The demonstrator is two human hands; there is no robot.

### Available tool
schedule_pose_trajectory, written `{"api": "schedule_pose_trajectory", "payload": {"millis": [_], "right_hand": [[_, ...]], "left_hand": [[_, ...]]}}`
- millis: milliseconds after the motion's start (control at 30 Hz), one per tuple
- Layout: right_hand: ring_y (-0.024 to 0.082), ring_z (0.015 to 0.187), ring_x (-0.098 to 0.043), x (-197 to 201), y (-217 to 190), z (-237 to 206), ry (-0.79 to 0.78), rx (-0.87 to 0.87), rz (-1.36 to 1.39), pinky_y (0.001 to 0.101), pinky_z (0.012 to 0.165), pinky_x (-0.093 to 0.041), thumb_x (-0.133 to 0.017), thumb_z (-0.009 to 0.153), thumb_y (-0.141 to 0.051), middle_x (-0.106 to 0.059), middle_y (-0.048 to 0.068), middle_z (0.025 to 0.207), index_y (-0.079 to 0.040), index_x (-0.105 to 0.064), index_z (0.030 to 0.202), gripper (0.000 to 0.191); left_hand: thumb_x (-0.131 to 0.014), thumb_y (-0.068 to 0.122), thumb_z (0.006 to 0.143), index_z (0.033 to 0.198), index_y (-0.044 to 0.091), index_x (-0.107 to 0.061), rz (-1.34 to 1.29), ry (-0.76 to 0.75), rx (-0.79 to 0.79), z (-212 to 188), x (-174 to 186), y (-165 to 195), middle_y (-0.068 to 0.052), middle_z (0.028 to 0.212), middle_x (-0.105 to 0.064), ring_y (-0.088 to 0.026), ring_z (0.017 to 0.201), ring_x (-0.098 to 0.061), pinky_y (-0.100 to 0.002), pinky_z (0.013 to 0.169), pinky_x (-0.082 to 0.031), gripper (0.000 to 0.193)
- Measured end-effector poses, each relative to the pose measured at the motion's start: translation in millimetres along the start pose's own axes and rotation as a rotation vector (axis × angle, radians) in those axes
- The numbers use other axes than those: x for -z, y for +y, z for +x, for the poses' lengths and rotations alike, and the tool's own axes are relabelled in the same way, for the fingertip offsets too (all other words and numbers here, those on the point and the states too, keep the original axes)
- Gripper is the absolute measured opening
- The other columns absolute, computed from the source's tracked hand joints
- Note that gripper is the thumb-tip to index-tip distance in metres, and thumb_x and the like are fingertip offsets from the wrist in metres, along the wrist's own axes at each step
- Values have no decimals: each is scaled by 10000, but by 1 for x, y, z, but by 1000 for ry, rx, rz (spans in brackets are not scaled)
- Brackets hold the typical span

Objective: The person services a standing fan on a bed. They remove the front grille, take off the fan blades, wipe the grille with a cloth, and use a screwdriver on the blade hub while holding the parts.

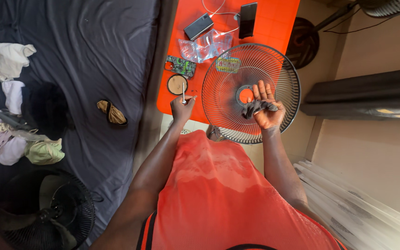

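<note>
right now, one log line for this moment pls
left hand: holds thin white stick | right hand: holds dark cloth against fan grille | grille on orange table

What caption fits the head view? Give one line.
Left hand holds a thin white stick; right hand presses a dark cloth on a fan grille.
</note>
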State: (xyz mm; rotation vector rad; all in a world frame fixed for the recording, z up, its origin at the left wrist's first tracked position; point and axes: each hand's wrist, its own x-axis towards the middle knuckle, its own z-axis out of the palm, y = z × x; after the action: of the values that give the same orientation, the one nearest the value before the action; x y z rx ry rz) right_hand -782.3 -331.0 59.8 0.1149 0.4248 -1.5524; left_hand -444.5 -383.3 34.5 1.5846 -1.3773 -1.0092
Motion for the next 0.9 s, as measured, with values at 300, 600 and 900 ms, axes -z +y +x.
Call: {"api": "schedule_pose_trajectory", "payload": {"millis": [300, 600, 900], "right_hand": [[341, 1520, -430, 4, 12, 3, 33, -11, 1, 661, 1177, -348, -540, 820, -148, -440, 128, 1645, -97, -392, 1537, 734], [388, 1385, -545, 3, 15, 4, 254, 79, 230, 755, 1134, -331, -489, 835, -109, -632, 184, 1362, -8, -614, 1205, 403], [353, 964, -618, 24, 24, -7, 390, -103, 52, 505, 866, -503, -471, 956, -120, -650, 199, 1027, -21, -566, 1016, 150]], "left_hand": [[-815, 140, 809, 871, 59, -796, 246, -60, 284, 6, 1, -37, -97, 733, -745, -228, 665, -703, -367, 650, -543, 104], [-809, 195, 811, 1074, 25, -763, 181, -19, 232, -2, -1, -39, -88, 801, -743, -237, 704, -745, -363, 673, -574, 317], [-855, 509, 741, 1034, -18, -682, 184, -313, 408, -15, -30, 4, -104, 630, -648, -254, 527, -663, -409, 562, -554, 628]]}}
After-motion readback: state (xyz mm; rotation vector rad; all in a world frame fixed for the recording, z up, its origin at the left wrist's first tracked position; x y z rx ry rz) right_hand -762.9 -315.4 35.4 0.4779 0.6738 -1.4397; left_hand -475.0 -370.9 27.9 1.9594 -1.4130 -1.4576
